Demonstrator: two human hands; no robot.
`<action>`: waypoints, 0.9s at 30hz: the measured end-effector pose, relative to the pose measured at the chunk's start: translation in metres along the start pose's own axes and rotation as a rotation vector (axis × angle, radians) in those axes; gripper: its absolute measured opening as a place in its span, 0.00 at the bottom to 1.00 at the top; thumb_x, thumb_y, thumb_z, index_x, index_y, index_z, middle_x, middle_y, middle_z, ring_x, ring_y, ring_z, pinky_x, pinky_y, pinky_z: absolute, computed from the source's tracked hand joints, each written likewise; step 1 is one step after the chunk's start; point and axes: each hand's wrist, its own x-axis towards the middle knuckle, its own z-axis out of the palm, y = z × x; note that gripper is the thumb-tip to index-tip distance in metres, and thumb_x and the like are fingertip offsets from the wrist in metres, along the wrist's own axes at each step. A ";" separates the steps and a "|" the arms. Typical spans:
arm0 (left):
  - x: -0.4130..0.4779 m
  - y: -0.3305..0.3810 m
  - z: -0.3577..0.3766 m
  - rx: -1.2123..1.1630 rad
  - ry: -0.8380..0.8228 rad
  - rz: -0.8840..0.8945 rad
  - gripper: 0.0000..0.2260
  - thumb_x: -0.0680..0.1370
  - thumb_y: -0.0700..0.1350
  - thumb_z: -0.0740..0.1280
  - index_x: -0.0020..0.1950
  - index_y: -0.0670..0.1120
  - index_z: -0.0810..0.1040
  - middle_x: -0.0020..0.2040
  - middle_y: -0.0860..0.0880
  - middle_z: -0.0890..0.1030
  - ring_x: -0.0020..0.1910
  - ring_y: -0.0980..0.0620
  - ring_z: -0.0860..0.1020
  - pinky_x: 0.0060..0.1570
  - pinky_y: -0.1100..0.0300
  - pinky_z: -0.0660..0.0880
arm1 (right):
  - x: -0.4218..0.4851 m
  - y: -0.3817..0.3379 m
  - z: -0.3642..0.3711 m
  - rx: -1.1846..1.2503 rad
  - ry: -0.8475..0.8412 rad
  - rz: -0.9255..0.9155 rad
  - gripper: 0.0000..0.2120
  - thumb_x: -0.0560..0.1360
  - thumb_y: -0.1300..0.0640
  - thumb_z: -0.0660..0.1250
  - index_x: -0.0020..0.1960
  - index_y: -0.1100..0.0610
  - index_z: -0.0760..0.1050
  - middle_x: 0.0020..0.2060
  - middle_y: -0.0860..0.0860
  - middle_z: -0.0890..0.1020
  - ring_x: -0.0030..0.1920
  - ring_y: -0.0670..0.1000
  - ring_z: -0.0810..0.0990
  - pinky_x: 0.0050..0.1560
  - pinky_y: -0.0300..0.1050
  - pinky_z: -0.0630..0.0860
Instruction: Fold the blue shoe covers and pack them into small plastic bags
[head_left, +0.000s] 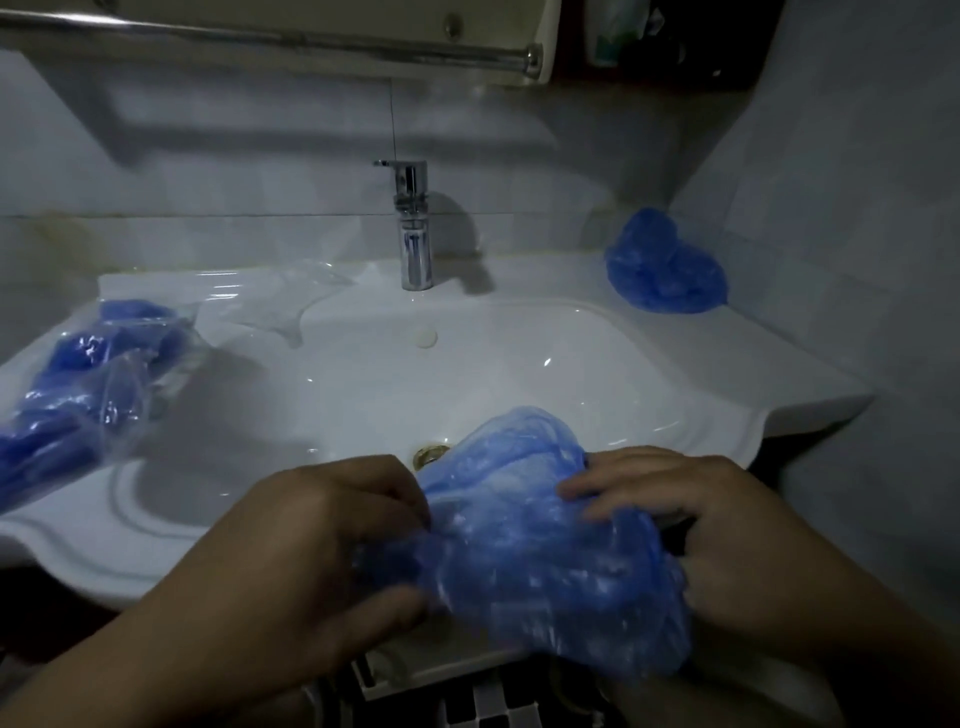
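A crumpled blue shoe cover (524, 535) is held over the front edge of the white sink (519, 364). My left hand (311, 551) grips its left side and my right hand (691, 509) pinches its right side. A loose pile of blue shoe covers (662, 265) lies on the sink's back right corner. On the left rim lie clear plastic bags with blue shoe covers inside (88, 374). An empty clear plastic bag (291, 296) lies flat left of the faucet.
A chrome faucet (413, 228) stands at the back centre of the basin. The drain (430, 453) shows just beyond the held cover. A towel rail (270, 34) runs above, and tiled walls close in behind and on the right.
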 end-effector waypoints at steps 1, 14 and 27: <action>0.000 -0.001 0.000 -0.001 0.014 -0.018 0.07 0.72 0.58 0.69 0.41 0.56 0.82 0.44 0.63 0.79 0.37 0.64 0.80 0.33 0.63 0.76 | 0.001 0.000 -0.001 -0.042 -0.006 0.009 0.14 0.69 0.44 0.75 0.53 0.45 0.82 0.54 0.39 0.83 0.59 0.43 0.79 0.59 0.37 0.75; 0.012 -0.003 0.010 0.123 0.063 -0.695 0.31 0.76 0.64 0.59 0.27 0.38 0.73 0.25 0.40 0.75 0.27 0.46 0.75 0.37 0.52 0.74 | 0.030 -0.030 0.018 -0.118 0.330 0.570 0.27 0.77 0.43 0.62 0.26 0.60 0.71 0.24 0.51 0.75 0.31 0.50 0.77 0.35 0.44 0.69; 0.020 0.029 0.039 0.228 0.194 -0.252 0.18 0.75 0.57 0.60 0.61 0.52 0.77 0.59 0.54 0.80 0.54 0.54 0.80 0.56 0.63 0.74 | 0.048 -0.023 0.024 -0.405 0.159 0.617 0.18 0.76 0.50 0.63 0.33 0.62 0.74 0.26 0.52 0.73 0.29 0.47 0.72 0.29 0.37 0.64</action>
